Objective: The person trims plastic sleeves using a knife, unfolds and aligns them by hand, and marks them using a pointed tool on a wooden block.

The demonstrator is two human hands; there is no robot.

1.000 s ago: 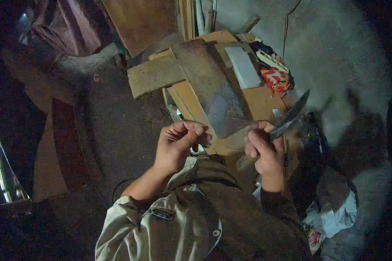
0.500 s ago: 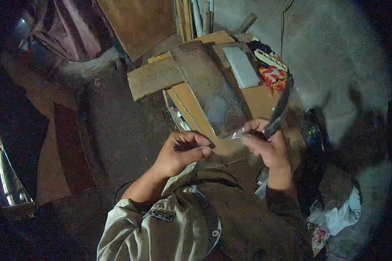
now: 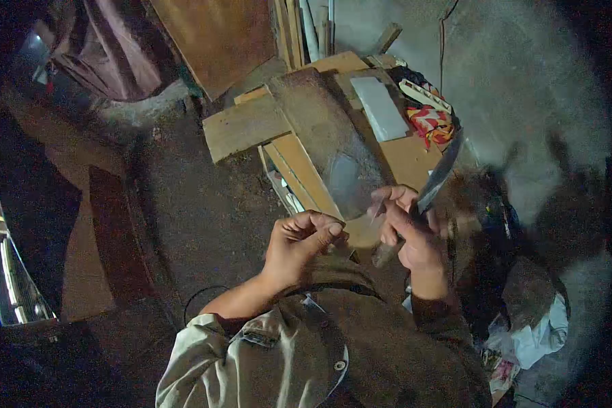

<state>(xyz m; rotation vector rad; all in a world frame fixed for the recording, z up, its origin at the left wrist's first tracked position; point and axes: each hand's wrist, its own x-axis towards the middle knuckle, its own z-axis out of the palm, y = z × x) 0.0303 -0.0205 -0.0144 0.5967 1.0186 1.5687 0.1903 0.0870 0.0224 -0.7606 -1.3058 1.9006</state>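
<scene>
My left hand (image 3: 304,246) is held in front of my body, thumb and index finger pinched together. Whatever sits between those fingertips, if anything, is too small to make out. To its right, my right hand (image 3: 409,228) grips a knife (image 3: 444,166). The long blade points up and away to the right, and the handle end sticks out below the palm. Near the right index finger there is a blurred, pale, see-through bit that I cannot identify. The two hands are apart.
Beyond the hands are wooden boards (image 3: 246,127), a white flat slab (image 3: 379,109) and a red and yellow cloth (image 3: 431,126). White plastic bags (image 3: 540,333) lie at lower right. A brown panel (image 3: 217,41) leans at the back, and a dark drape (image 3: 126,51) hangs left.
My left hand has moved slightly right and its fingertips have closed together. The right hand has turned, showing the knife's handle end below it. A shiny clear bit between the hands is less visible.
</scene>
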